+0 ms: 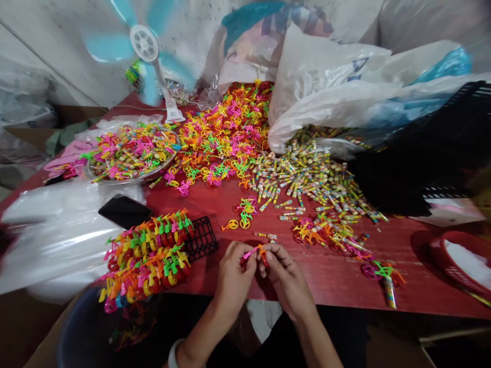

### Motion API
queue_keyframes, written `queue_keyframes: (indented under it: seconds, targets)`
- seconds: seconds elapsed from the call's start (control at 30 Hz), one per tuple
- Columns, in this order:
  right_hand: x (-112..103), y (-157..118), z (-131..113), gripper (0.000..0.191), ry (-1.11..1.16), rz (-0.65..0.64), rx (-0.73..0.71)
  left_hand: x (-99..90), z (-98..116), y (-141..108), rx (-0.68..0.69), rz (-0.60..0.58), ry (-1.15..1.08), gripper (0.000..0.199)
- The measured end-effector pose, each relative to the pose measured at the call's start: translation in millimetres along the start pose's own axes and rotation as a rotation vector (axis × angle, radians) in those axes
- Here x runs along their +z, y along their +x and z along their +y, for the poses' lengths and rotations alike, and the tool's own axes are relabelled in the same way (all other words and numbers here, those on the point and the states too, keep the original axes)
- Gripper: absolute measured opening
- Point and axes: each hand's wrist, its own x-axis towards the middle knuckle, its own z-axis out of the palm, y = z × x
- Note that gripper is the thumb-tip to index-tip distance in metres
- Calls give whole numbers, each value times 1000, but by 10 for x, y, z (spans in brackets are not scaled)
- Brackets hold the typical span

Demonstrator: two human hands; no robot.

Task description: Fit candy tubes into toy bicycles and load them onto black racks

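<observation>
Your left hand (233, 271) and right hand (283, 273) meet low in the centre of the frame, just above the near edge of the red table (333, 276). Both are closed in a fingertip pinch on one small toy piece (258, 252): the left thumb and forefinger grip its pink end, the right fingers close over its orange part. Your fingers cover most of it, so you cannot tell its full shape or how the two colours join. What shows is a thin pink stem running into a curled orange bit.

To the left of your hands, a black rack (199, 237) carries rows of finished pieces (151, 255), its near end running off the table edge. Further up, centre frame, lies a loose heap of bright plastic rings (226, 138), with striped candy sticks (307, 179) spilling to its right from under white bags (326, 87). A spinning fan (143, 46) blurs at upper left.
</observation>
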Motion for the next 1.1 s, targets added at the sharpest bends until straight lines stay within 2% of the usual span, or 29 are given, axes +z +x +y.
queue_keyframes:
  seconds: [0.1, 0.23, 0.43, 0.53, 0.7, 0.87, 0.97, 1.1]
  targets:
    - [-45, -1, 52, 21, -99, 82, -75, -2, -3, -8, 21, -15, 53, 15]
    - [-80, -12, 97, 18, -319, 226, -258, 6, -20, -11, 29, -25, 69, 14]
    - [-51, -5, 143, 17, -468, 213, -337, 20, -17, -17, 10, -28, 12, 12]
    - [-53, 3, 184, 20, -450, 226, -299, 14, -20, -25, -6, -30, 0, 12]
    - [-44, -12, 144, 31, -287, 277, -202, 15, -28, -15, -30, -11, -27, 12]
    - [-11, -19, 37, 25, -40, 64, 15, 8, -18, -3, -29, -10, -32, 12]
    - [2, 3, -6, 28, 72, 37, 106, -21, -9, -5, -16, -79, -56, 13]
    - [-5, 25, -37, 32, 23, -2, 168, -49, -11, -8, -65, -173, -91, 12]
